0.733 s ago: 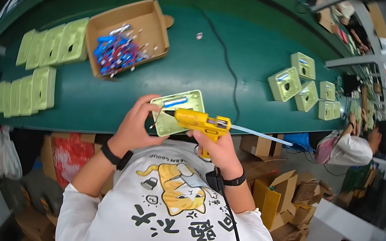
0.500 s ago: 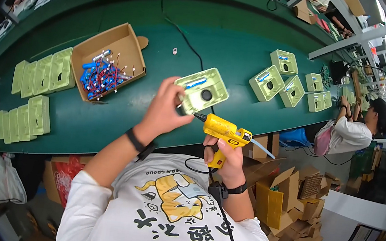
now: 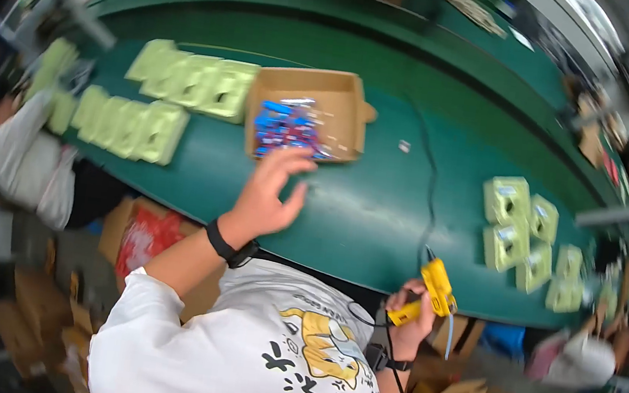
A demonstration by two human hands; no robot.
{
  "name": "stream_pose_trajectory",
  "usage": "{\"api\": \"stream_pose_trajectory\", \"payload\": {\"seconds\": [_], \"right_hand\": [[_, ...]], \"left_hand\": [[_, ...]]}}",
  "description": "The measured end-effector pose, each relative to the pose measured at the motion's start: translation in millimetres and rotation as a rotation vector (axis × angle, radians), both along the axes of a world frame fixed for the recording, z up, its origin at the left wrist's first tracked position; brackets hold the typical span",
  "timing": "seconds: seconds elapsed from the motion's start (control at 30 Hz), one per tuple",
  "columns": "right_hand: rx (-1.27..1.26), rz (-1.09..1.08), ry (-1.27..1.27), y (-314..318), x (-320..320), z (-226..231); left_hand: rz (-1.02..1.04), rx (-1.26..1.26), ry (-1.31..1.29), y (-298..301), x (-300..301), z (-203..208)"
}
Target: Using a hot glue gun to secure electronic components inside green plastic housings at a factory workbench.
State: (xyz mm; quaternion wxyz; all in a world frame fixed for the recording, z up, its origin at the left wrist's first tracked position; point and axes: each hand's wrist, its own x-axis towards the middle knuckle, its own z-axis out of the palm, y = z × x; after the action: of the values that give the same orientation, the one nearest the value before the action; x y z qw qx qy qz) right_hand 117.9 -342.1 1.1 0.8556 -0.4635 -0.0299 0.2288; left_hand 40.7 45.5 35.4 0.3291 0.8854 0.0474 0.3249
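Observation:
My left hand (image 3: 272, 191) is empty, its fingers apart, reaching over the front edge of an open cardboard box (image 3: 354, 95). Inside the box lies a heap of blue cylindrical cells with thin red and dark wires and white plugs (image 3: 285, 126). My fingertips are close to this heap; blur hides whether they touch it. At the table's front edge, my right hand (image 3: 410, 322) is wrapped round the handle of a yellow hot glue gun (image 3: 437, 286). Its dark nozzle points up and away, and a pale glue stick sticks out of the back.
Several light-green plastic trays stand in two rows (image 3: 221, 91) (image 3: 157, 134) left of the box. More green trays (image 3: 503, 245) with parts inside sit at the right. A black cable (image 3: 432, 187) crosses the green table (image 3: 350, 224). Another person (image 3: 586, 352) works at far right.
The green tray has left my left hand, and the group at right has one more tray. My left hand has moved to the box; the glue gun stays in my right. The view has turned left.

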Motion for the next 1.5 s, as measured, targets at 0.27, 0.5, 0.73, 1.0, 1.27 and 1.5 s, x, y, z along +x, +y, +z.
{"api": "stream_pose_trajectory", "payload": {"seconds": [0.27,0.5,0.73,1.0,1.27,1.5], "right_hand": [[-0.135,0.121,-0.122,35.1,28.6,-41.0],[-0.181,0.119,-0.103,35.5,35.7,-45.0],[-0.103,0.113,-0.072,34.5,39.6,-40.5],[-0.111,0.096,-0.061,35.7,36.4,-47.4],[-0.062,0.112,-0.025,40.0,42.7,-39.6],[-0.029,0.109,-0.024,38.1,38.4,-39.7]], "left_hand": [[1.145,0.479,0.260,220.8,-178.2,-31.9],[0.991,-0.011,0.785,237.7,-200.3,8.7],[0.401,0.609,0.645,252.2,-196.3,22.1],[0.187,0.685,0.765,173.7,-184.1,80.5],[-0.122,0.345,0.616,31.7,-117.5,61.8],[-0.318,0.416,0.421,-36.1,-0.8,-0.9]]}}
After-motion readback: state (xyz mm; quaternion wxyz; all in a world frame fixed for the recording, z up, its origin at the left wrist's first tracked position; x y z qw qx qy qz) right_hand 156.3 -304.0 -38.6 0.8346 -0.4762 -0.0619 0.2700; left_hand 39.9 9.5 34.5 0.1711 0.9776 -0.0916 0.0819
